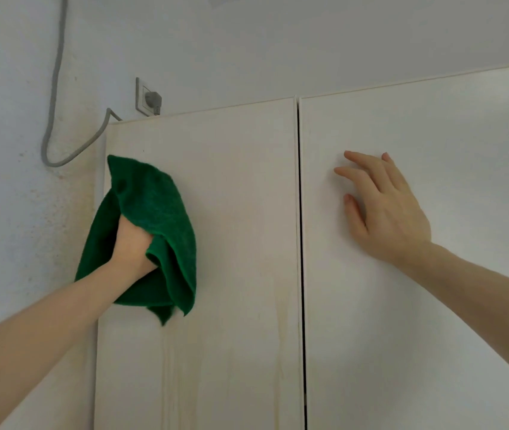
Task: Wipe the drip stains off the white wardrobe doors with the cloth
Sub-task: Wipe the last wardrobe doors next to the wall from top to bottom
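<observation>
— Cloth (154, 212) position?
— Bunched in the left hand (132, 243), pressed on the left door (231, 212), long axis twelve to six.
— Right hand (383, 206)?
— At three o'clock from it, fingers spread flat on the right door (433, 305).
— Drip stains (172, 367)?
— Six o'clock, below the cloth.

White wardrobe, two doors, narrow dark gap between. Left door (234, 212): green cloth (154, 212) pressed against its upper left, faint yellowish drip streaks (278, 352) running down the lower part. Right door (433, 336): right hand (383, 209) flat on it, fingers spread.
</observation>
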